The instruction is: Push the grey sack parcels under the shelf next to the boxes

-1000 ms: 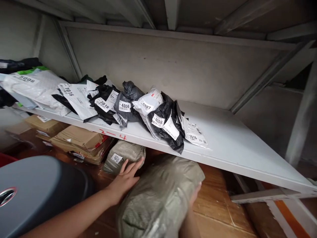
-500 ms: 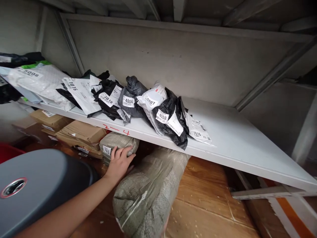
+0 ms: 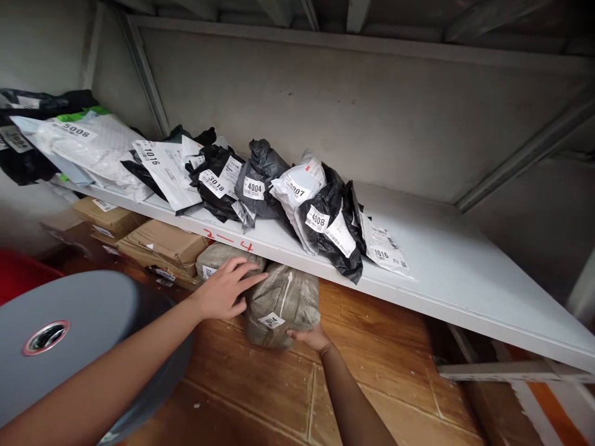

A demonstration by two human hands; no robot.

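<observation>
- Head view: white metal shelf [image 3: 446, 272], marked 2-4 in red, carries a row of labelled mail bags [image 3: 320, 217], among them 4004 and 4008.
- Wooden floor [image 3: 372, 347] below holds cardboard boxes [image 3: 162, 244] at the left.
- Grey woven parcel [image 3: 281, 300] lies on the floor, partly under the shelf edge, touching a second grey parcel [image 3: 218, 257].
- Left hand [image 3: 225, 288] rests flat, fingers spread, where both parcels meet; it grips nothing.
- Right hand [image 3: 309, 337] presses the woven parcel's near end; whether its fingers close cannot be told.
- Risk: uneven pushing could snag the parcel against the shelf lip.

Parcel labels 5008 [image 3: 75, 131], 1016 [image 3: 149, 153], 3018 [image 3: 214, 183], 4004 [image 3: 253, 188], 4008 [image 3: 317, 219]
</observation>
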